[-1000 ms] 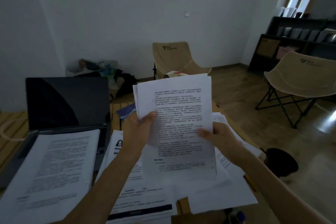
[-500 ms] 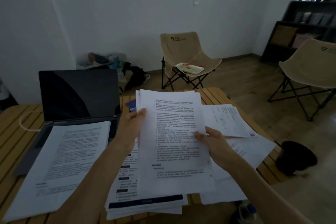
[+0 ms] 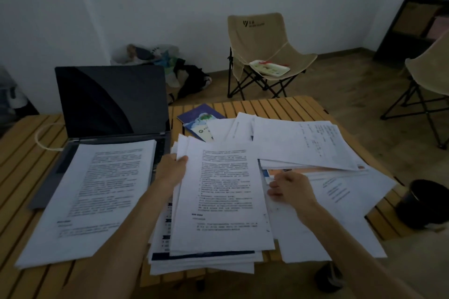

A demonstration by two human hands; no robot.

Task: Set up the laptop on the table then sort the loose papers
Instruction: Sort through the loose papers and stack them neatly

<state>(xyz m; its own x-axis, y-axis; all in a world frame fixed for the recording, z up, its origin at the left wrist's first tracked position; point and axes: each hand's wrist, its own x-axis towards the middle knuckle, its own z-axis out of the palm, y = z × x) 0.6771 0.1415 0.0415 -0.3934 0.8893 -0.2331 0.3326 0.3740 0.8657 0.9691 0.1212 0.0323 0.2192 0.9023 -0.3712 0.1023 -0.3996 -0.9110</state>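
An open laptop (image 3: 109, 99) with a dark screen stands on the slatted wooden table (image 3: 279, 104) at the left. A printed stack (image 3: 97, 192) covers its keyboard. In front of me a printed sheaf (image 3: 223, 196) lies on a middle pile, and my left hand (image 3: 171, 170) grips its upper left edge, thumb on top. My right hand (image 3: 290, 187) hovers just right of that sheaf with loosely curled fingers, holding nothing. More loose papers (image 3: 308, 143) spread over the table's right side.
A blue booklet (image 3: 199, 121) lies behind the piles. A white cable (image 3: 41, 138) loops left of the laptop. A black bin (image 3: 422, 204) stands at the table's right edge. Two beige folding chairs (image 3: 262, 53) and bags by the wall stand beyond.
The sheaf held up in both hands has come down onto the middle pile. My right hand has let go of it and moved right; my left hand still holds its edge.
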